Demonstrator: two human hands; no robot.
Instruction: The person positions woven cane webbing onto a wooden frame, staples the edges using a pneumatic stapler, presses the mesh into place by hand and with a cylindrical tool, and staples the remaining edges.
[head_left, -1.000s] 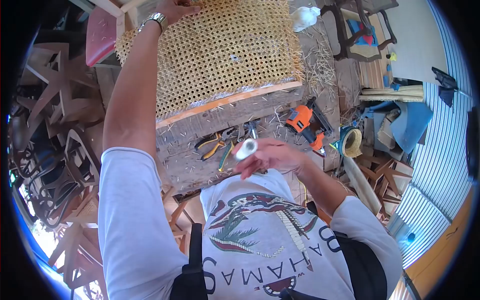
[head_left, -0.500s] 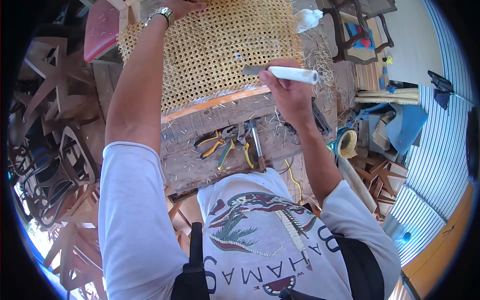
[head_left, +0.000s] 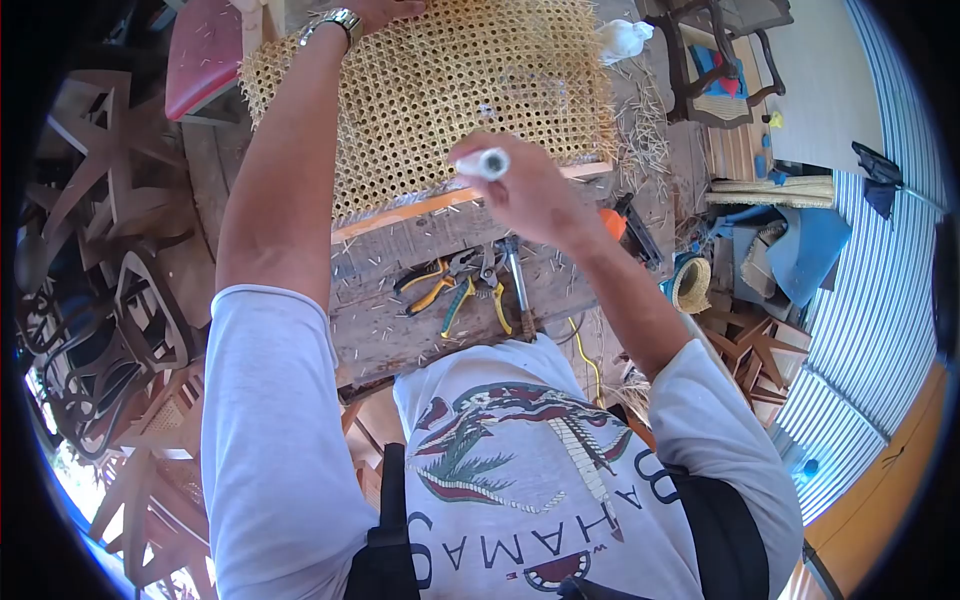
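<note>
A woven cane panel (head_left: 440, 110) lies over a light wooden frame (head_left: 400, 215) on the worktable. At the top edge of the view my left hand (head_left: 385, 12), wearing a metal watch, rests on the far part of the cane; its fingers are partly cut off. My right hand (head_left: 520, 190) is closed round a tool with a white tubular handle (head_left: 484, 164), above the near edge of the cane. The handle's end faces the camera, and the tool's blade is hidden. Pliers and cutters (head_left: 478, 290) lie beside a hammer (head_left: 519, 285) nearer my body.
An orange and black power tool (head_left: 640, 230) is partly behind my right forearm. Cane scraps (head_left: 645, 130) lie right of the panel, near a white bag (head_left: 624, 42). A red-cushioned seat (head_left: 203, 60) and wooden chair frames (head_left: 120, 190) stand at the left.
My right hand first rose from near my body to over the cane, then came left and slightly down with the white-handled tool. My left hand has stayed near the far edge.
</note>
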